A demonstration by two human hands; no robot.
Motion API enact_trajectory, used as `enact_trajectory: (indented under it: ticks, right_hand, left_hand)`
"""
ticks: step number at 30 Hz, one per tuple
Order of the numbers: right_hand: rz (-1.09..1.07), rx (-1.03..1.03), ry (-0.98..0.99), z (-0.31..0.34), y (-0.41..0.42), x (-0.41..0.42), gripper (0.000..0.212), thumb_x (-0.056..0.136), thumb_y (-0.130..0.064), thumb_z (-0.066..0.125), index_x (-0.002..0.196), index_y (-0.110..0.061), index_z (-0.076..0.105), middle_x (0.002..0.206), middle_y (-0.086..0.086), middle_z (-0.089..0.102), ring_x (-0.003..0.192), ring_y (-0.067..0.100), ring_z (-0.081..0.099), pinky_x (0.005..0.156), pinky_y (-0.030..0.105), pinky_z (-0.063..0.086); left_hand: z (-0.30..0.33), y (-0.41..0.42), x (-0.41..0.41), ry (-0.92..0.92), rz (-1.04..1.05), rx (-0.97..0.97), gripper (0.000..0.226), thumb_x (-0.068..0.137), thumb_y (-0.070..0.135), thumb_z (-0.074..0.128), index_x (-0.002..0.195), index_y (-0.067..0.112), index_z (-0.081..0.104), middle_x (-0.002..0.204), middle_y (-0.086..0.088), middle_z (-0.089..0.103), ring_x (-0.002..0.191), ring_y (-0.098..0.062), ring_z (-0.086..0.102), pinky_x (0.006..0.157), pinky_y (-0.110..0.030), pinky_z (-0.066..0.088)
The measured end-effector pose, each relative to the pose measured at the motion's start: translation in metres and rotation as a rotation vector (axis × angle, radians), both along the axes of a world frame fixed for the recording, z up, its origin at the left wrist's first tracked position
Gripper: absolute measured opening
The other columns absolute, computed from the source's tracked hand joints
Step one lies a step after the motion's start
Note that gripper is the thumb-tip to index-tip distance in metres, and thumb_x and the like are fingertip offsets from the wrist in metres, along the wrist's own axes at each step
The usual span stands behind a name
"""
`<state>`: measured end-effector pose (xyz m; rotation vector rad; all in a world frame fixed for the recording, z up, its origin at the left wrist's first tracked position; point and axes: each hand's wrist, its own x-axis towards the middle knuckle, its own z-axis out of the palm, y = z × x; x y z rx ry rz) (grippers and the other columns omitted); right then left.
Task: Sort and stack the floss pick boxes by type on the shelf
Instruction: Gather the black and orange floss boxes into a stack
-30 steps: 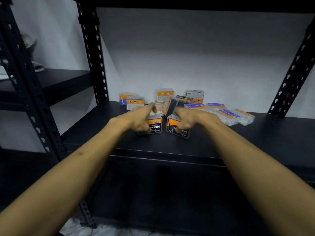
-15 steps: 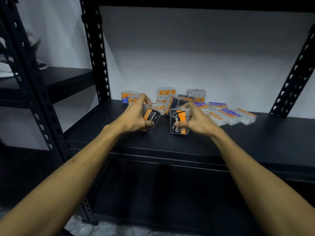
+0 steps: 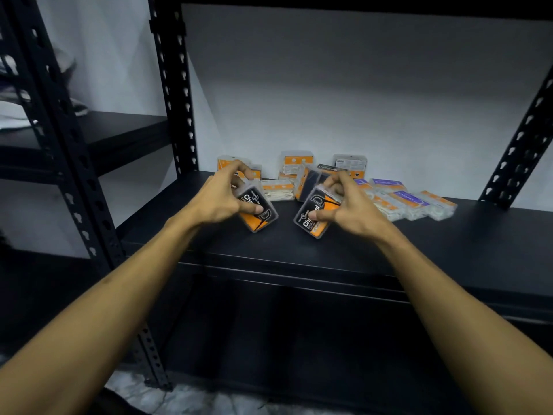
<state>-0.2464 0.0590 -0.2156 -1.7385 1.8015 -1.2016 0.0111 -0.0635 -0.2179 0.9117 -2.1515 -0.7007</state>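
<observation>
Both hands reach over the black shelf (image 3: 389, 244), each clamped on a black-and-orange charcoal floss pick box. The left hand (image 3: 220, 199) grips the left charcoal box (image 3: 258, 209), thumb pressed on its face, the box tilted with its lower end toward 5 o'clock. The right hand (image 3: 348, 202) grips the right charcoal box (image 3: 312, 212), tilted toward 7 o'clock; the two boxes are near but apart, and both seem lifted just off the shelf, though the blur makes that uncertain. At 12 o'clock from the hands, orange-labelled boxes (image 3: 296, 164) stand against the wall. At 3 o'clock, purple-labelled boxes (image 3: 410, 199) lie in a row.
</observation>
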Motion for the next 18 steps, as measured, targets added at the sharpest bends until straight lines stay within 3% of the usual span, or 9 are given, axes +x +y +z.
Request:
enact_trajectory:
  ticks: [2, 4, 6, 8, 12, 18]
  right_hand:
    - [0.04, -0.036, -0.077, -0.003, 0.001, 0.007, 0.075, 0.076, -0.011, 0.083, 0.136, -0.031, 0.043, 0.118, -0.004, 0.06, 0.092, 0.009, 0.07, 0.07, 0.022, 0.059]
    - [0.048, -0.08, -0.088, -0.01, 0.001, 0.012, 0.075, 0.08, -0.012, 0.08, 0.142, -0.034, 0.045, 0.123, -0.005, 0.061, 0.099, 0.007, 0.067, 0.081, 0.025, 0.059]
    - [0.036, -0.126, -0.171, -0.02, 0.003, 0.015, 0.056, 0.082, -0.01, 0.079, 0.13, -0.026, 0.054, 0.12, 0.002, 0.066, 0.103, 0.018, 0.069, 0.09, 0.034, 0.058]
    - [0.041, -0.129, -0.255, -0.031, 0.004, 0.017, 0.047, 0.081, -0.009, 0.079, 0.119, -0.021, 0.053, 0.113, 0.007, 0.069, 0.101, 0.025, 0.071, 0.09, 0.04, 0.059]
    - [0.022, -0.11, -0.245, -0.041, -0.001, 0.027, 0.05, 0.073, -0.018, 0.087, 0.106, -0.022, 0.049, 0.103, 0.015, 0.072, 0.093, 0.034, 0.072, 0.086, 0.054, 0.057]
    - [0.097, -0.015, -0.151, -0.04, -0.013, 0.044, 0.053, 0.068, -0.02, 0.09, 0.101, -0.005, 0.051, 0.099, 0.016, 0.072, 0.093, 0.035, 0.07, 0.084, 0.056, 0.056]
  left_hand:
    - [-0.002, -0.001, 0.003, 0.039, -0.042, 0.012, 0.062, 0.059, 0.034, 0.092, 0.107, 0.042, 0.054, 0.088, -0.008, 0.072, 0.072, -0.016, 0.067, 0.071, -0.037, 0.054]
    - [-0.006, 0.001, 0.008, 0.068, -0.075, 0.029, 0.061, 0.063, 0.036, 0.09, 0.116, 0.046, 0.06, 0.098, -0.004, 0.073, 0.089, -0.02, 0.071, 0.084, -0.043, 0.058]
    - [-0.012, 0.004, 0.013, 0.105, -0.085, 0.07, 0.048, 0.07, 0.03, 0.089, 0.113, 0.037, 0.068, 0.107, 0.003, 0.073, 0.101, -0.016, 0.071, 0.091, -0.043, 0.058]
    - [-0.017, 0.006, 0.018, 0.16, -0.07, 0.123, 0.038, 0.072, 0.024, 0.088, 0.106, 0.028, 0.072, 0.106, 0.003, 0.074, 0.1, -0.014, 0.071, 0.09, -0.04, 0.059]
    - [-0.024, 0.007, 0.031, 0.221, -0.046, 0.159, 0.037, 0.071, 0.022, 0.088, 0.105, 0.023, 0.072, 0.102, 0.002, 0.076, 0.096, -0.014, 0.073, 0.092, -0.038, 0.057]
    - [-0.038, 0.004, 0.052, 0.232, -0.065, 0.194, 0.056, 0.072, 0.019, 0.087, 0.124, 0.027, 0.066, 0.115, 0.004, 0.073, 0.107, -0.01, 0.069, 0.097, -0.031, 0.054]
